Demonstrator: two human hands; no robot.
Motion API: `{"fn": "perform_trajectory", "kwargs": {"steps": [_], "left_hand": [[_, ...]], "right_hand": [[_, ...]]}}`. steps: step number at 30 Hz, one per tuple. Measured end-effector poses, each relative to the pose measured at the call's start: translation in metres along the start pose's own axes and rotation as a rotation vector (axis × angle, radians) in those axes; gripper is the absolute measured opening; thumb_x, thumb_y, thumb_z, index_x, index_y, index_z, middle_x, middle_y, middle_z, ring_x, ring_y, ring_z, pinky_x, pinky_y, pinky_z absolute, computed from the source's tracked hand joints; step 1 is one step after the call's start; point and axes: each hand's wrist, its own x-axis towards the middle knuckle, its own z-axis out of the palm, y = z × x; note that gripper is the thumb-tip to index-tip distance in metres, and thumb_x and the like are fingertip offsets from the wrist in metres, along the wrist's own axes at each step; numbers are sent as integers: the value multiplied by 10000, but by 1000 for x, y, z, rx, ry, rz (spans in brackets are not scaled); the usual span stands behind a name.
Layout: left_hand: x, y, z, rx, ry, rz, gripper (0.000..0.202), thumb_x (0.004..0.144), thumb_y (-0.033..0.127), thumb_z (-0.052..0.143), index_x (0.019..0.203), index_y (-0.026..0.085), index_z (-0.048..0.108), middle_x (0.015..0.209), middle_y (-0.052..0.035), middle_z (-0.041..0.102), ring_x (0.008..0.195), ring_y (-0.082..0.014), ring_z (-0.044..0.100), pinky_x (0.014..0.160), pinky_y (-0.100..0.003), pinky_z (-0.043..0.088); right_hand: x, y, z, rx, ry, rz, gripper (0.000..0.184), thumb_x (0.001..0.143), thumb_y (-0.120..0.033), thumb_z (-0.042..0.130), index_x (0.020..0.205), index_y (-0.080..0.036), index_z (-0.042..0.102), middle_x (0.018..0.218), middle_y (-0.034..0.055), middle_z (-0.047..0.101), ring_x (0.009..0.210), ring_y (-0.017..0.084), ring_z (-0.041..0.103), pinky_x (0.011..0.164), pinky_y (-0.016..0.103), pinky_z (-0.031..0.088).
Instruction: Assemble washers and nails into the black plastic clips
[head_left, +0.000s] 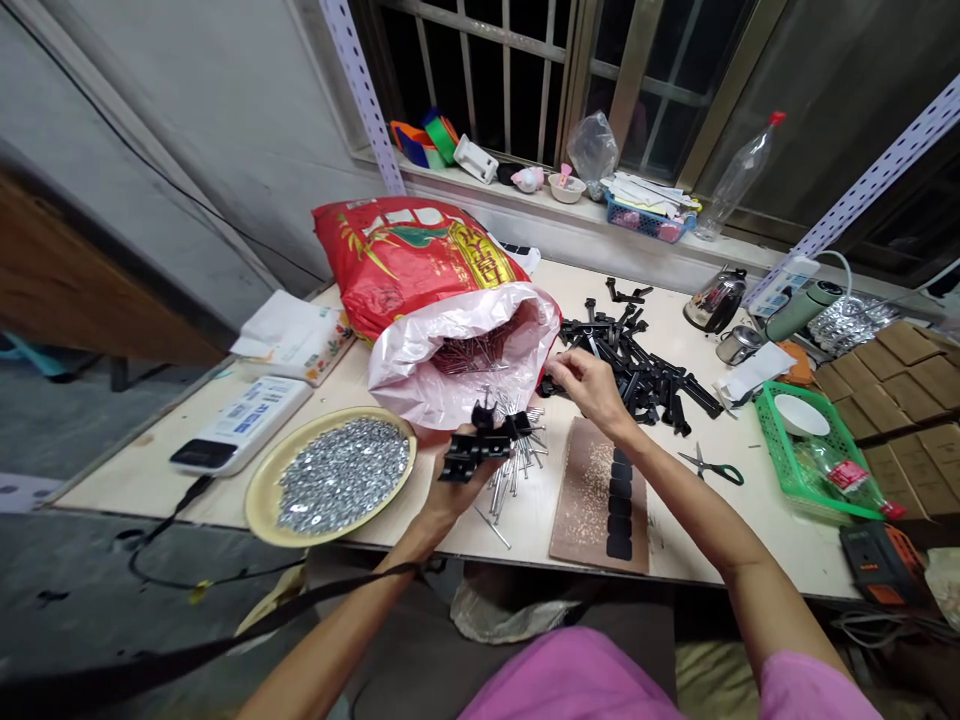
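Note:
My left hand (pixel 459 487) is closed around a bundle of black plastic clips (pixel 480 445), held just above a loose scatter of steel nails (pixel 517 455) on the table. My right hand (pixel 589 385) reaches to the near edge of a pile of black plastic clips (pixel 645 365), its fingers pinched on one black piece. A red sack with a white plastic liner (pixel 450 340) lies open behind my hands, with more nails inside.
A yellow plate of small silver nuts (pixel 337 475) sits at the left front, beside a scale (pixel 240 425). A brown board with black pads (pixel 604 490), scissors (pixel 712 465), a green basket (pixel 810 450), a kettle (pixel 716 298) and cardboard boxes (pixel 900 390) lie to the right.

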Motion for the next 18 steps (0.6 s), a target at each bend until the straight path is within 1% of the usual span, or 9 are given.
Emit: {"fn": "perform_trajectory", "kwargs": {"steps": [2,4,5,7,9,12,16,18], "left_hand": [[0,4,-4,-1,34,25,310,548,415,760,703,229,565,699,-10,669,668,-198,614,703,-316,503],[0,7,-5,-9,48,34,313,555,421,763,707,231,565,722,-18,679,681,-201,622,717,-318,507],[1,8,-4,-12,45,33,309,562,421,762,713,232,569,728,-19,683,685,-202,627,720,-319,508],[1,8,-1,-16,29,26,310,556,421,765,718,231,582,725,-20,690,692,-208,634,721,-322,510],[3,8,2,-19,13,16,315,534,419,774,708,228,595,724,-24,698,694,-211,638,714,-322,511],[6,9,4,-42,21,-17,313,502,405,787,694,227,615,742,-30,717,710,-219,644,718,-330,513],[10,11,3,-58,79,-136,266,499,383,771,662,215,644,706,-27,720,730,-239,648,712,-354,519],[11,11,4,-70,76,-193,284,500,391,763,682,198,663,724,-33,724,760,-243,653,724,-353,519]], "right_hand": [[-4,14,11,-197,-157,194,239,901,-221,485,791,-126,675,813,39,665,742,114,576,681,220,387],[-11,22,28,-317,-310,338,276,896,-257,497,736,-121,677,760,43,667,719,124,582,638,218,351],[-14,24,36,-344,-343,382,296,895,-293,501,728,-125,679,747,47,668,718,134,590,621,222,339],[-19,23,51,-371,-344,420,294,885,-334,513,751,-139,688,772,64,682,755,162,611,614,229,330],[-19,20,58,-402,-332,448,250,884,-307,505,815,-157,693,843,79,696,809,182,628,623,235,334],[-16,19,52,-441,-297,448,237,900,-235,458,895,-169,685,947,96,697,875,201,636,650,247,351],[-12,22,25,-465,-232,384,250,914,-201,424,976,-170,664,1043,107,677,947,204,623,728,260,389],[-11,22,11,-403,-142,312,223,897,-200,440,956,-167,653,1020,92,677,933,188,618,763,259,409]]}}
